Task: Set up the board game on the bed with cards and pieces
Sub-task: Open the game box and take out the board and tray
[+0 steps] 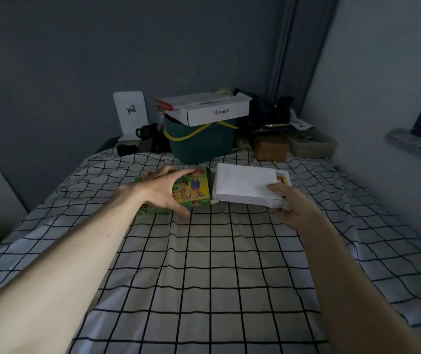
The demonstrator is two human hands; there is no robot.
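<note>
Head view, one moment, items listed by position.

1. Bed [204, 264], checked cover, fills the lower and middle frame; serves as the play surface.
2. Game box lid [199, 186], green and yellow with cartoon children, centre frame, flat on the cover. Left hand [164, 191] spans it, fingers spread and curled over its far and near edges, likely to steady it or shift it aside.
3. White tray [284, 175], right of centre, just beside the lid; a red and yellow piece shows at its far right corner.
4. White folded board or insert [245, 182], lying over the tray and tilted up on its near right side. Right hand [290, 203] pinches that corner, thumb on top, apparently lifting it to reach the contents beneath.
5. Teal bin [200, 144] with white carton [209, 109], upper centre, at the bed's far end; not part of the game.

Judgement: unpacking stage; no cards or pieces laid out yet.
</note>
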